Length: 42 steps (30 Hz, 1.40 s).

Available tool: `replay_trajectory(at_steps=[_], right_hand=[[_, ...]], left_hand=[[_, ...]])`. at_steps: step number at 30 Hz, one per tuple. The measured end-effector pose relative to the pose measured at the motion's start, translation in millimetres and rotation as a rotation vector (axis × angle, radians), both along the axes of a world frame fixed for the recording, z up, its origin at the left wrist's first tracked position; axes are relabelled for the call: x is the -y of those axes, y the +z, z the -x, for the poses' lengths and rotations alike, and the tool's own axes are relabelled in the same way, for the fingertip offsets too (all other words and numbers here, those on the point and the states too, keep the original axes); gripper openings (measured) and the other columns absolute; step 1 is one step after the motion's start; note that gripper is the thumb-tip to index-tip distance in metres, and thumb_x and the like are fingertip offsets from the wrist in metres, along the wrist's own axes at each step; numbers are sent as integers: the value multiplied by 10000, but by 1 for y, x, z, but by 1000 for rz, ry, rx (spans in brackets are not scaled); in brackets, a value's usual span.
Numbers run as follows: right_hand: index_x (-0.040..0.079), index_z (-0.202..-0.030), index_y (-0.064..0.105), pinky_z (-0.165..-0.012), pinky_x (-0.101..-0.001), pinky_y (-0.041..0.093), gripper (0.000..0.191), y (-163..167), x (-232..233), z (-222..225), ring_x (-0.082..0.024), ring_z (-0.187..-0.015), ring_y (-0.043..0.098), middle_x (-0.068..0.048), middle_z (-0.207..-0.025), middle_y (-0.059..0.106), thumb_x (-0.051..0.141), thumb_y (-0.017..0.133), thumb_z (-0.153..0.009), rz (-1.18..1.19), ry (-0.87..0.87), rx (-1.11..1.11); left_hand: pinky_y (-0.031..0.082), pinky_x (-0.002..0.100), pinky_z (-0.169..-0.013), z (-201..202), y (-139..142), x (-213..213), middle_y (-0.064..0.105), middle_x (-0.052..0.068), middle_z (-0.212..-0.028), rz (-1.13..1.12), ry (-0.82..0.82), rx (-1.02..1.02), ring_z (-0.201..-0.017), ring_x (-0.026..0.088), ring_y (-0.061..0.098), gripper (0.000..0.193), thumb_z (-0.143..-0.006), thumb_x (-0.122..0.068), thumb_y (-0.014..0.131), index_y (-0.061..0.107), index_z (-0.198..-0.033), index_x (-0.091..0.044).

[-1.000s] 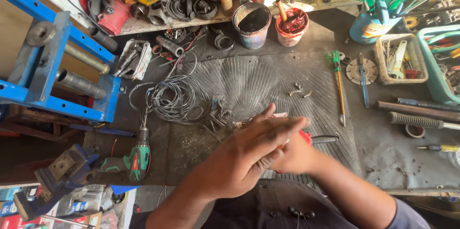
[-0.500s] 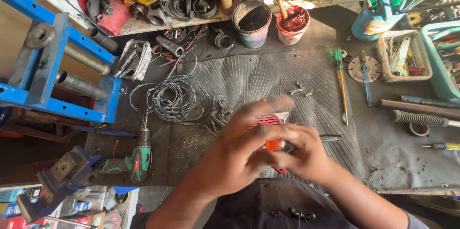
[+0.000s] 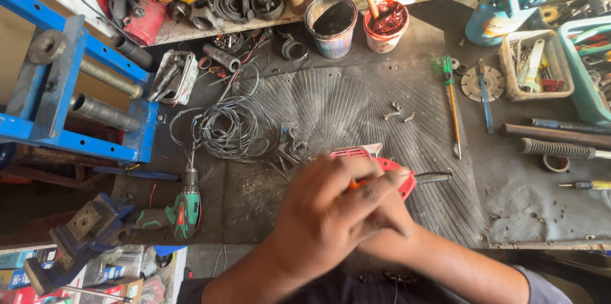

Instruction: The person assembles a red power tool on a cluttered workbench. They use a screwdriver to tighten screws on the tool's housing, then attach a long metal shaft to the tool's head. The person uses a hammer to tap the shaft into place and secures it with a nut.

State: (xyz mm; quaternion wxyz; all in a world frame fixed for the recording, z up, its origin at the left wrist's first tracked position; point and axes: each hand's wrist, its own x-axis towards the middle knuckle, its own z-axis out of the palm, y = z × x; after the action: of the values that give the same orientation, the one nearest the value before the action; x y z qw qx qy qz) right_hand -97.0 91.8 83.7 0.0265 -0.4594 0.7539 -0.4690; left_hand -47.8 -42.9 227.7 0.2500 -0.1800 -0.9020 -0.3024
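Blue steel forms the one press frame (image 3: 57,107) at the far left, with two grey cylinders seen lying across it. Below it, one blue vise (image 3: 76,240) is seen at the bench edge, and one green cordless drill (image 3: 181,212) is laid just beside it, chuck pointing up the picture. One coil of thin grey wire (image 3: 229,129) is spread on the ribbed black rubber mat (image 3: 331,100).

At the middle, the left hand (image 3: 324,215) is laid over the right hand (image 3: 388,228), and both are closed together around one red tool (image 3: 394,173); a sliver of orange is seen between the fingers. How much of the clasp is borne by each hand cannot be told, since the right is mostly hidden. The red tool is held just above the mat's near part, and a dark metal shaft (image 3: 433,178) is seen projecting from it to the right.

Behind, two tubs are stood side by side: one with black contents (image 3: 331,24), one red (image 3: 385,27). Three small metal bits (image 3: 398,113) are scattered on the mat. Further right, one green-handled screwdriver (image 3: 452,103) and one toothed disc (image 3: 480,82) are laid, then two trays (image 3: 531,65) of tools.
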Motion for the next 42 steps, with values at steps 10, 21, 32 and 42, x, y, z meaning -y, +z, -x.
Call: replay_trajectory(at_steps=[10, 21, 32, 42], right_hand=[[34, -1024, 662, -740, -336, 579, 273, 4, 4, 35, -160, -874, 707, -25, -962, 698, 78, 814, -802, 304, 160, 305], [50, -1057, 701, -848, -326, 580, 305, -23, -4, 65, -195, -958, 716, -70, -1029, 736, 107, 853, -800, 83, 445, 445], [9, -1157, 648, -912, -373, 536, 443, -22, 5, 13, -298, -1074, 686, -146, -1134, 682, 120, 814, -761, 222, 76, 79], [18, -1226, 595, -830, -400, 576, 527, -21, -2, 15, -312, -997, 673, -163, -1099, 665, 123, 833, -768, 303, -96, 602]], left_hand=[[581, 350, -963, -3, -15, 20, 699, 112, -1159, -273, -125, 188, -1068, 287, 725, 380, -905, 11, 713, 633, -1269, -66], [521, 411, -1095, 8, 0, 25, 581, 143, -1407, -445, -406, 208, -1324, 350, 600, 429, -942, -88, 710, 506, -1318, -48], [567, 435, -1022, -3, -8, 5, 688, 99, -1273, 14, -45, -63, -1135, 308, 702, 389, -919, -102, 744, 660, -1295, -53], [550, 376, -1003, 3, 0, 12, 648, 60, -1412, -58, -15, 26, -1098, 264, 691, 527, -965, -86, 734, 578, -1468, -93]])
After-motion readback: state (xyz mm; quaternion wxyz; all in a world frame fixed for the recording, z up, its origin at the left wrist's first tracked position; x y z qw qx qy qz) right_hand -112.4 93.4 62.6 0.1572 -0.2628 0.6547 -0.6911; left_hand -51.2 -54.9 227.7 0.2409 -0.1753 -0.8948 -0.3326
